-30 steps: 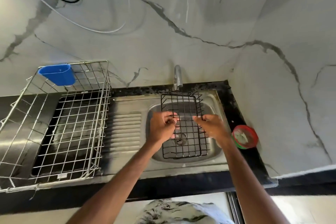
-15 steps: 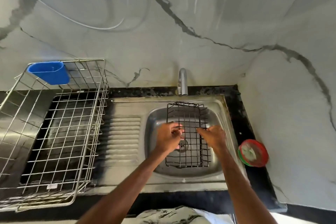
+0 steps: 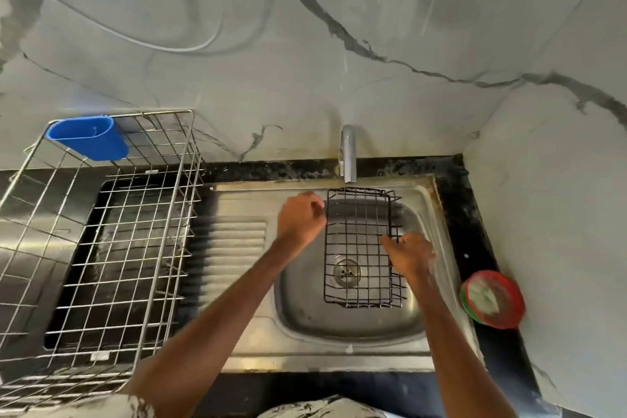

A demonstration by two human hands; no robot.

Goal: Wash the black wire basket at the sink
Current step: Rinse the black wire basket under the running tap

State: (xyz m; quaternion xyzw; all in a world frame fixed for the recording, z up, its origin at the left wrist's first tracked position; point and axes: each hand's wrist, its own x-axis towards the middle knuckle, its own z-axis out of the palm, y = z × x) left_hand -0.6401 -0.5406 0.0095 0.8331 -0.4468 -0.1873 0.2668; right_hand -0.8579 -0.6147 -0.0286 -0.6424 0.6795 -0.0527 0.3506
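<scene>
Holding basket (image 3: 359, 248) in sink (image 3: 305, 316), below tap (image 3: 347, 153) and over drain (image 3: 346, 272). Gripping its right wall with right hand (image 3: 409, 256), fingers (image 3: 386, 240) curled round wires. Curling left hand (image 3: 300, 219) just beside its left rim; cannot tell whether touching. Blue cup (image 3: 88, 137) hooked on rack (image 3: 135, 248) at counter's (image 3: 468, 214) left; red-rimmed dish (image 3: 493, 299) at right.

The basket (image 3: 359, 248) is in the sink (image 3: 339, 326), over the drain (image 3: 346, 271) and just before the tap (image 3: 348, 153). The left hand (image 3: 300, 217) is at its left edge, and the right hand (image 3: 409, 253) grips its right side. A rack (image 3: 101, 248) stands left of the sink, with 1 cup (image 3: 88, 137) on its back-left corner. A tub (image 3: 493, 299) lies right of the sink.
</scene>
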